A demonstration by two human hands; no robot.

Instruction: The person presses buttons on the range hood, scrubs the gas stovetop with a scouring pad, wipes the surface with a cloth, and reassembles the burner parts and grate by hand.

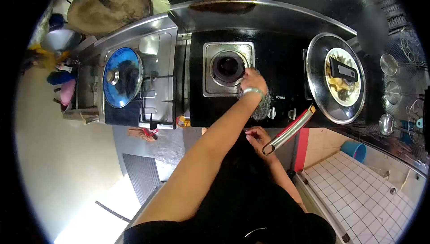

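Fisheye-curved edges, black corners, glare lower left

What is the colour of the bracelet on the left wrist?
The bracelet looks pale green; it shows in the head view, the only one.

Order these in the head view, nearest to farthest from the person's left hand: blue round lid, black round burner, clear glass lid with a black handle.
1. Black round burner: just left of the left hand.
2. Clear glass lid: right side.
3. Blue round lid: far left.
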